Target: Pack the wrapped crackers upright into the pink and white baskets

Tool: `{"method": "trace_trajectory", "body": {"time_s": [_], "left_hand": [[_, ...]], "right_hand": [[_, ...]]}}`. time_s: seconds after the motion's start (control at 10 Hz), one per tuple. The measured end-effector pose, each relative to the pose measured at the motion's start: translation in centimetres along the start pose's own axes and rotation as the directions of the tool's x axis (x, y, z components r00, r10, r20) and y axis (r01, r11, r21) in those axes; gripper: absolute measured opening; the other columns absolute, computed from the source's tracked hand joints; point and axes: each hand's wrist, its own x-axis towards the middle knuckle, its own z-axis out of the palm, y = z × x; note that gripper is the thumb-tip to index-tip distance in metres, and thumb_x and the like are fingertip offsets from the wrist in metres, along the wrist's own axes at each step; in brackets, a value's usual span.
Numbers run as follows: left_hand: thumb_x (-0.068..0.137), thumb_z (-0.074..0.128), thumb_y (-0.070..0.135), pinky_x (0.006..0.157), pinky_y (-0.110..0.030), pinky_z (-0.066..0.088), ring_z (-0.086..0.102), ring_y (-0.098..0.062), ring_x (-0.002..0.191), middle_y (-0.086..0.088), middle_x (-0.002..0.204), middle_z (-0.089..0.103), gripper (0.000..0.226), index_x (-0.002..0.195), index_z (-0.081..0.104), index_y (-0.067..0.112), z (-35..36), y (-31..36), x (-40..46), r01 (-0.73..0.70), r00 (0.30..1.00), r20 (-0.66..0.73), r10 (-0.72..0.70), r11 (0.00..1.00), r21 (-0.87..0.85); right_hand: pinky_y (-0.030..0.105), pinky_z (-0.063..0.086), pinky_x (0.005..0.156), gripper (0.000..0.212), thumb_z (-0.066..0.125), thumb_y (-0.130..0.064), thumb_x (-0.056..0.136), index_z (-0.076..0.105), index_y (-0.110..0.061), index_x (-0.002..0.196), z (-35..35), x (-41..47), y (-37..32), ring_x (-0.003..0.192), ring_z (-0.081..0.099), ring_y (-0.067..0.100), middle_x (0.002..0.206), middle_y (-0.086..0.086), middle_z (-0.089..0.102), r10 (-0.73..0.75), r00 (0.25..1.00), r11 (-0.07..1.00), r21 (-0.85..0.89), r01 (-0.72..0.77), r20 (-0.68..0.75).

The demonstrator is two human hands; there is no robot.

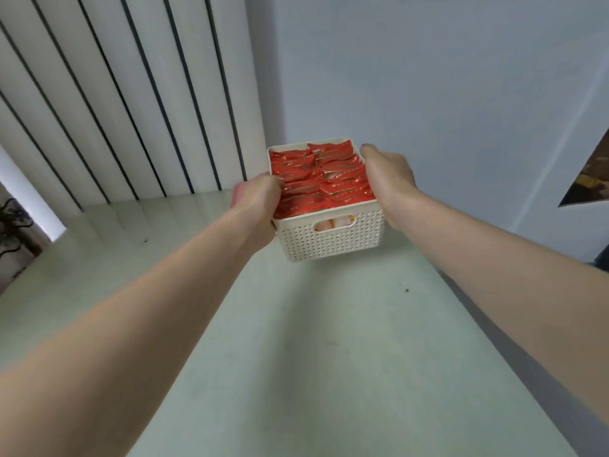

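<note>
Soft, even daylight (edges warped)

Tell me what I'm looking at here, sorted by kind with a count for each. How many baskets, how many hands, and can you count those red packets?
White basket: 1
Hands gripping its sides: 2, left hand and right hand
Table: 1
Red wrapped crackers: two packed rows filling the basket, too tightly overlapped to count singly
Total: 4 countable things, plus the crackers. No pink basket in view.

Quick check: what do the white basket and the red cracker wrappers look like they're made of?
The white basket looks like moulded plastic, matte cream: its walls are a regular pierced lattice with a cut-out handle slot. The cracker wrappers look like glossy foil or plastic film: red, crinkled, catching light, with gold print.
</note>
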Motion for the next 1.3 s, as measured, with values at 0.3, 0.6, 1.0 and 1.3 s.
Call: {"method": "trace_trajectory", "body": {"time_s": [0.3, 0.6, 1.0, 1.3], "left_hand": [[0.096, 0.04, 0.0, 0.079, -0.039, 0.062, 0.072, -0.021, 0.066, -0.003, 0.066, 0.073, 0.027, 0.084, 0.063, 0.011, 6.5, -0.5, 12.1, 0.0, 1.0, 0.031, -0.002, 0.999, 0.046], [0.096, 0.037, -0.003, 0.063, -0.028, 0.056, 0.066, -0.017, 0.059, -0.003, 0.074, 0.067, 0.029, 0.081, 0.058, 0.011, 9.5, -1.2, 16.5, 0.011, 1.0, 0.02, -0.012, 0.999, 0.053], [0.099, 0.04, 0.002, 0.071, -0.026, 0.047, 0.057, -0.012, 0.073, 0.002, 0.076, 0.059, 0.026, 0.085, 0.056, 0.016, 9.5, -2.9, 18.0, 0.022, 0.996, 0.081, -0.029, 0.996, 0.091], [0.103, 0.044, 0.035, 0.12, -0.044, 0.031, 0.048, -0.025, 0.132, -0.006, 0.144, 0.049, 0.033, 0.129, 0.049, 0.016, 6.7, -0.4, 10.7, 0.046, 0.967, 0.228, -0.113, 0.959, 0.279]], "right_hand": [[0.028, 0.051, 0.072, 0.031, 0.047, -0.043, 0.093, 0.067, -0.019, 0.093, 2.1, 13.0, 3.2, 0.078, 0.068, 0.018, 0.083, -0.006, 0.066, 0.045, 0.996, 0.999, 0.019, -0.043, -0.081], [0.039, 0.054, 0.092, 0.055, 0.04, -0.043, 0.095, 0.062, -0.005, 0.128, 1.3, 17.3, 5.0, 0.103, 0.07, 0.026, 0.114, 0.004, 0.069, 0.072, 0.996, 0.997, 0.022, -0.071, -0.043], [0.028, 0.049, 0.077, 0.052, 0.037, -0.041, 0.098, 0.066, -0.007, 0.125, 1.8, 18.9, 7.5, 0.093, 0.066, 0.012, 0.123, 0.0, 0.07, 0.029, 0.996, 0.999, -0.027, -0.031, -0.086], [0.033, 0.037, 0.074, 0.037, 0.03, -0.045, 0.097, 0.049, -0.015, 0.085, 0.6, 13.7, 4.9, 0.089, 0.051, 0.027, 0.091, 0.005, 0.055, 0.011, 0.998, 0.956, -0.292, -0.031, -0.068]]}}
